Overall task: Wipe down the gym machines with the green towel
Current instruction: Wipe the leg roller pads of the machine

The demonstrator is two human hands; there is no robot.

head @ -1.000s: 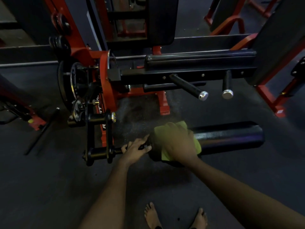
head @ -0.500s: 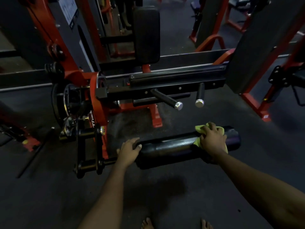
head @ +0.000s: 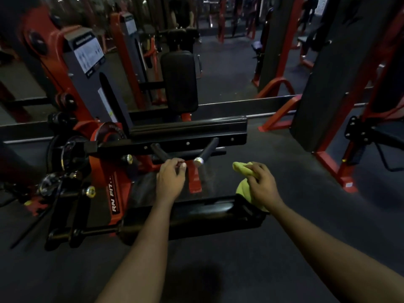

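The green towel [head: 243, 186] is bunched in my right hand [head: 261, 185], which grips it just above the right end of the black roller pad [head: 185, 213]. That pad lies across the front of a red and black leg machine [head: 105, 171]. My left hand [head: 170, 180] is above the pad's middle. Its fingers curl round the tip of the left handle peg [head: 158, 152] and hide the peg's cap. A second peg with a silver cap [head: 198, 161] sticks out between my two hands.
A black seat back [head: 179, 82] stands behind the machine's cross bar [head: 188, 130]. Red frames and dark weight-stack covers [head: 341, 68] rise at the right and rear. A pivot arm with bolts [head: 67, 193] juts out at the left. Dark rubber floor [head: 240, 270] lies below.
My right hand slid the towel along the roller to its right end, then lifted off it. My left hand left the roller's left end and rose to the handle peg. The view tilted up.
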